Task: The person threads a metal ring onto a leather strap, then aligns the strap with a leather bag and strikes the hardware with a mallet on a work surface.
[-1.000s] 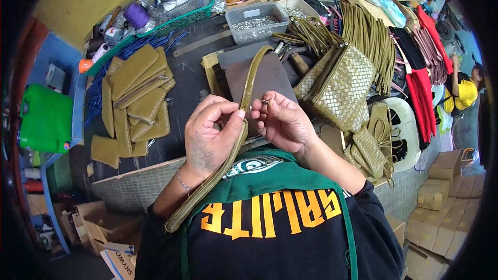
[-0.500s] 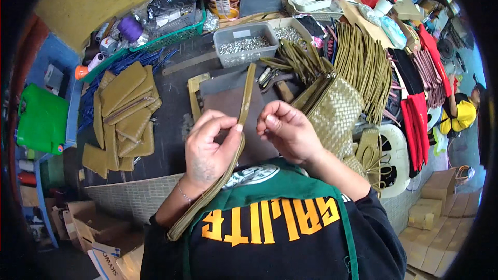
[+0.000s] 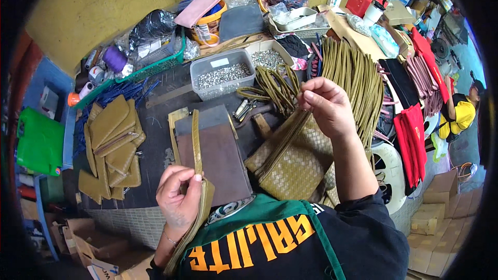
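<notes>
A narrow olive strap [image 3: 196,137] stands up from my left hand [image 3: 177,197], pinched between thumb and index finger. Its folded lower length hangs down along my left forearm. Over to the right, my right hand [image 3: 329,105] is closed at the upper corner of an olive woven pouch [image 3: 298,168] with a zipper along its edge. The pouch slants down from those fingertips toward the middle of the bench. Just behind it lies a bundle of looped olive straps [image 3: 272,85]. Between my hands sits a flat brown board [image 3: 212,158].
At the left is a pile of olive pouches [image 3: 114,148]. Clear bins of small metal pieces [image 3: 223,75] stand at the back. Many long olive strips [image 3: 355,80] fan out at the right, beside red pieces [image 3: 410,142]. A person in yellow [image 3: 459,114] is far right.
My right hand has moved away to the right and taken the woven pouch's corner, and the pouch has shifted left and nearer. The left hand, still pinching the strap, has moved left and lower.
</notes>
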Demonstrator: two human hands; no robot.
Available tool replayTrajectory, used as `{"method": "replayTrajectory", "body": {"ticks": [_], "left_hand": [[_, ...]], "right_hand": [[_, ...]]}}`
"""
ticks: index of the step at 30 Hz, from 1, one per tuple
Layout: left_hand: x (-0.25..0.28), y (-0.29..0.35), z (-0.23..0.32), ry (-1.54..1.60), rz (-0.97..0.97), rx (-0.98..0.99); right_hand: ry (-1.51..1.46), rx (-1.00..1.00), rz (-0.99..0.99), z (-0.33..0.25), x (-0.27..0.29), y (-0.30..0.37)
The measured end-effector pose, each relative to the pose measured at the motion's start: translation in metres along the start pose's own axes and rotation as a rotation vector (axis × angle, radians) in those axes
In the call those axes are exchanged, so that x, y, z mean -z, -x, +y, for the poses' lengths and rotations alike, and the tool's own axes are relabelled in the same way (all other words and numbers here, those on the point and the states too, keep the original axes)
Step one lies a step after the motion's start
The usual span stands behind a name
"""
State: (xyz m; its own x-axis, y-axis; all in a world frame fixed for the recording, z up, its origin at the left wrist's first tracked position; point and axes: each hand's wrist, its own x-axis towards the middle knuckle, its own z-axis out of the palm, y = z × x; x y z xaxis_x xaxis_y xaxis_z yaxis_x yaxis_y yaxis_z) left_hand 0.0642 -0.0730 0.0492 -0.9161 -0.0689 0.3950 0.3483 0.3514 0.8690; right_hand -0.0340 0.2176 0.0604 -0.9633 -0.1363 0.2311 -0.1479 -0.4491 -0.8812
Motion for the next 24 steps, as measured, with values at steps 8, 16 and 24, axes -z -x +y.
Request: {"method": "replayTrajectory", "body": {"ticks": [8, 16, 24], "left_hand": [[0.001, -0.007, -0.002, 0.006, 0.003, 0.036], [0.006, -0.013, 0.003, -0.100, -0.134, 0.076], [0.011, -0.013, 0.002, -0.041, -0.022, 0.157]], "right_hand": [[0.471, -0.092, -0.067, -0.001, 0.026, -0.040], [1.242, -0.295, -0.262, 0.044, 0.109, -0.192], [1.921, -0.156, -0.424, 0.126, 0.135, -0.246]]}}
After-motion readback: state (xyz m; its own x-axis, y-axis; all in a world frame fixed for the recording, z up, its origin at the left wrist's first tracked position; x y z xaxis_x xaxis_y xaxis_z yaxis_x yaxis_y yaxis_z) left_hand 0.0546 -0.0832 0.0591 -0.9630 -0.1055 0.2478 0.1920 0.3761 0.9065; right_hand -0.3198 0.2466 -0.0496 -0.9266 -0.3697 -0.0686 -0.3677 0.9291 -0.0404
